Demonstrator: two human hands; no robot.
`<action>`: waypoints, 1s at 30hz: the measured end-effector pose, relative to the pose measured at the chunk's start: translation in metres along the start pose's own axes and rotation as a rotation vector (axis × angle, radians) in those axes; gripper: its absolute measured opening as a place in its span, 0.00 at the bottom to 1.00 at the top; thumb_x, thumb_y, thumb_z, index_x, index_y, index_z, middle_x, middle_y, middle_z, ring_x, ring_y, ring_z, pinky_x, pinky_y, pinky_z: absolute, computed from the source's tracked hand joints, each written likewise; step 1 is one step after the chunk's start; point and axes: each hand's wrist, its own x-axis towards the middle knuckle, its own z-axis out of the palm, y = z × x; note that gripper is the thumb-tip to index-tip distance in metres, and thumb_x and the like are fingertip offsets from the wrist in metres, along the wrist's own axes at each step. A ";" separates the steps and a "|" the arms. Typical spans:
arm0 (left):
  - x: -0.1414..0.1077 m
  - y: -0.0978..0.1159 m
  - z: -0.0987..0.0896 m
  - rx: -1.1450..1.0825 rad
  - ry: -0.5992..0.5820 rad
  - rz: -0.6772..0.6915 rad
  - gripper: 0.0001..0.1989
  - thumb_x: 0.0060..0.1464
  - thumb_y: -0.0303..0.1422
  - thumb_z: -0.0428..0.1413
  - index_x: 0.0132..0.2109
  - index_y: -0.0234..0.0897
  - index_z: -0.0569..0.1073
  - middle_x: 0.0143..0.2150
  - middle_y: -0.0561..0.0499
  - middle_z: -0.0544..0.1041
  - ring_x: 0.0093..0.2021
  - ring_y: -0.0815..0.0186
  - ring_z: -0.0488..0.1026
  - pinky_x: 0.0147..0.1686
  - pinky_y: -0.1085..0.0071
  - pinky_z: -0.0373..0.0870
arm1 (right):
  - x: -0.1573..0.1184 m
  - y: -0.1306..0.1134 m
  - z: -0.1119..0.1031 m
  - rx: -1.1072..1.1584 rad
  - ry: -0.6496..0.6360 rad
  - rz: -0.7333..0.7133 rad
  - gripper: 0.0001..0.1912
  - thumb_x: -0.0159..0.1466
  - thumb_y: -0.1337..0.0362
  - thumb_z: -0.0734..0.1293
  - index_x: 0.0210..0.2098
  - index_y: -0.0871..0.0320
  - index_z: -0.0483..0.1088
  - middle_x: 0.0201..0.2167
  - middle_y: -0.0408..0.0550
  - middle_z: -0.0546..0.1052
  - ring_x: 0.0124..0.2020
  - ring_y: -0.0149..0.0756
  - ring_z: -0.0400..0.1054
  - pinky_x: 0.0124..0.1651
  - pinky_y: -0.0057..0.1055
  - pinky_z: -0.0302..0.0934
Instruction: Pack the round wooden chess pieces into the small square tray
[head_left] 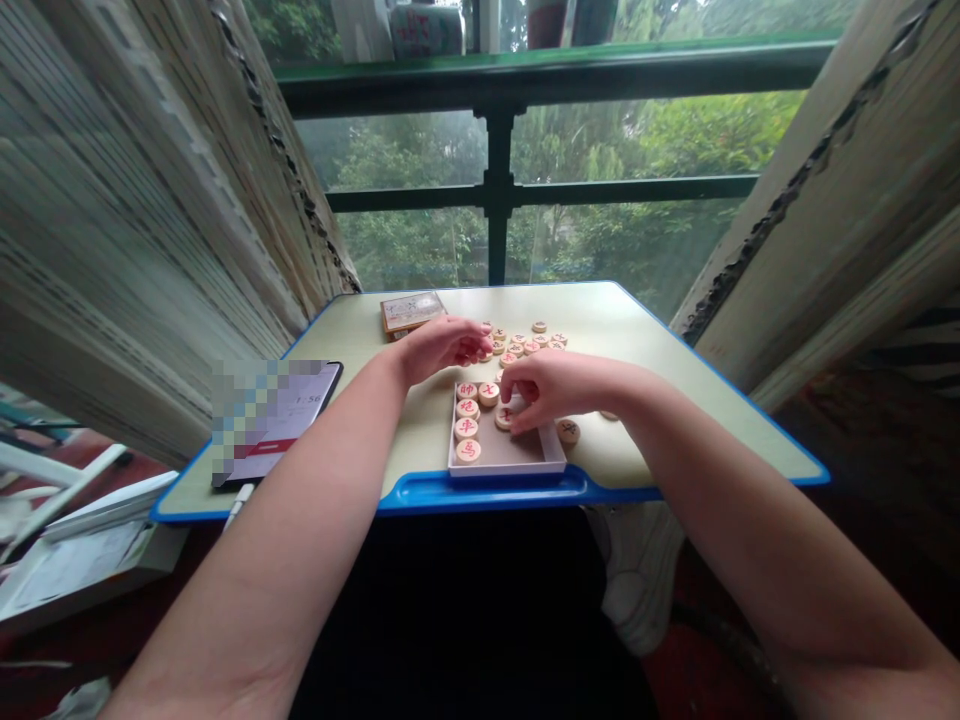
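Note:
A shallow white box (507, 468) stands at the table's front edge. Along its left side lie round wooden Chinese chess pieces with red characters, the front one being a horse piece (469, 452). My right hand (544, 388) reaches into the box from the right, thumb and forefinger closed around a red-marked chess piece (504, 416). Beyond the box my left hand (450, 345) hovers beside the loose pieces, its fingers curled together; whether anything is in them is hidden. Several loose chess pieces (532, 346) sit in a cluster behind my hands.
A black-marked piece (568, 431) lies just right of the box. At the back left is a brown box lid (411, 312). A tablet (285, 420) lies on the table's left side. The blue-edged table (712, 430) stands before a window, between curtains (817, 180).

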 end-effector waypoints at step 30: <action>-0.002 0.004 0.001 0.080 0.014 -0.001 0.15 0.46 0.43 0.55 0.26 0.33 0.73 0.27 0.49 0.74 0.27 0.71 0.67 0.28 0.73 0.62 | 0.011 0.009 0.008 -0.084 0.093 0.010 0.13 0.53 0.54 0.67 0.29 0.58 0.72 0.24 0.44 0.72 0.22 0.27 0.58 0.27 0.27 0.48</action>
